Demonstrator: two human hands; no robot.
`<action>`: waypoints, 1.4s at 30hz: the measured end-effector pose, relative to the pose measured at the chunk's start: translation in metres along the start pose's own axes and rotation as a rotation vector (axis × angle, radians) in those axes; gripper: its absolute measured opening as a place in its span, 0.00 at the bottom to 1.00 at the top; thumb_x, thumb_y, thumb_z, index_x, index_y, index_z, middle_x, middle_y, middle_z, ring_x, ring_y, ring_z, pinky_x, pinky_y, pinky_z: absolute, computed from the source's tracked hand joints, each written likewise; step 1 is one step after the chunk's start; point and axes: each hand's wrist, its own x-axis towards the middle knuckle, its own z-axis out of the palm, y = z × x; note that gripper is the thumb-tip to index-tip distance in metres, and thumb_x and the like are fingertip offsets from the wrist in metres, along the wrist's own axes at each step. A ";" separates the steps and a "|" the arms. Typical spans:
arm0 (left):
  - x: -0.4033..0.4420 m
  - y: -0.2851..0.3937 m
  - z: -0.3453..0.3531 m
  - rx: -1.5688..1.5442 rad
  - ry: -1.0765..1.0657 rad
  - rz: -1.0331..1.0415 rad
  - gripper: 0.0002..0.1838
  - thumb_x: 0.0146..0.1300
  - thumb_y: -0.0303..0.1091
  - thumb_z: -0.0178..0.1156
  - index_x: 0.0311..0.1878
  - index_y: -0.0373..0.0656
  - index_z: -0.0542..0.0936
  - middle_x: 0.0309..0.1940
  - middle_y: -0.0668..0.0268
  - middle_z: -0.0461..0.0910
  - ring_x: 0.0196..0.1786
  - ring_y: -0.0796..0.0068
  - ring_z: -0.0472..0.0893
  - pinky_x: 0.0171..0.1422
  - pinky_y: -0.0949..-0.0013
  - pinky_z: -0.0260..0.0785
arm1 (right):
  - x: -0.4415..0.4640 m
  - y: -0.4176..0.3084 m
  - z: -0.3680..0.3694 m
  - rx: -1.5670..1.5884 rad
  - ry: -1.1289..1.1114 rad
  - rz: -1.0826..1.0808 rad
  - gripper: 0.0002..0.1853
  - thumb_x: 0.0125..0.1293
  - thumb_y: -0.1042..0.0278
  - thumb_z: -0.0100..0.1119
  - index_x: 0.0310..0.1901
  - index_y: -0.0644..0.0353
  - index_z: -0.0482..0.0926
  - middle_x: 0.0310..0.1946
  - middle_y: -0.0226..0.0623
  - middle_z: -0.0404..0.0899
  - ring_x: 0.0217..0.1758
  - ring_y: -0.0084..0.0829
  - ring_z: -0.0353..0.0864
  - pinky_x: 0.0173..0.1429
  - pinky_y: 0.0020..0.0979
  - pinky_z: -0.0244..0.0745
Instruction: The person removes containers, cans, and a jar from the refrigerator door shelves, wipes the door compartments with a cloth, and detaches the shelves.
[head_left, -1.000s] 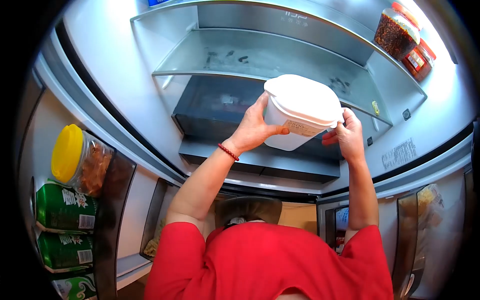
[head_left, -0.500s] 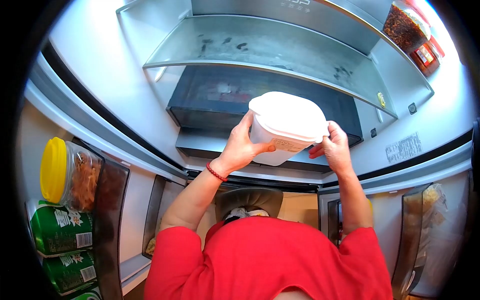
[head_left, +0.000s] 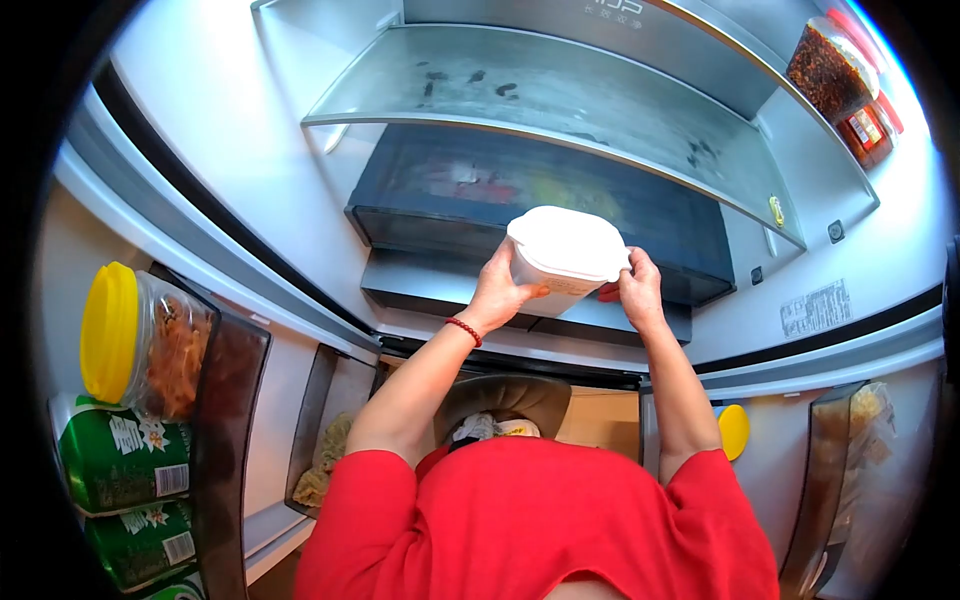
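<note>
Gripping white, lidded, boxy plastic container two-handed. Clasping one end with left hand, in red bead bracelet, thumb along side; holding other end in curled fingers of right hand, apparently by lid rim, partly hidden. Held up just in front of dark grey smoky drawer. Above drawer, note clear glass shelf; at upper right, red-lidded clear jar with reddish-brown contents.

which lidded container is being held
The white plastic tub, between the left hand and right hand; the others have yellow lids or red lids.
</note>
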 end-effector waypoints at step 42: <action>-0.149 0.049 -0.064 0.294 0.410 0.151 0.13 0.59 0.30 0.57 0.46 0.35 0.75 0.39 0.53 0.78 0.39 0.61 0.80 0.44 0.64 0.72 | -0.108 -0.031 0.120 0.166 -0.809 -0.211 0.10 0.63 0.81 0.48 0.45 0.69 0.73 0.37 0.35 0.77 0.34 0.22 0.76 0.41 0.23 0.73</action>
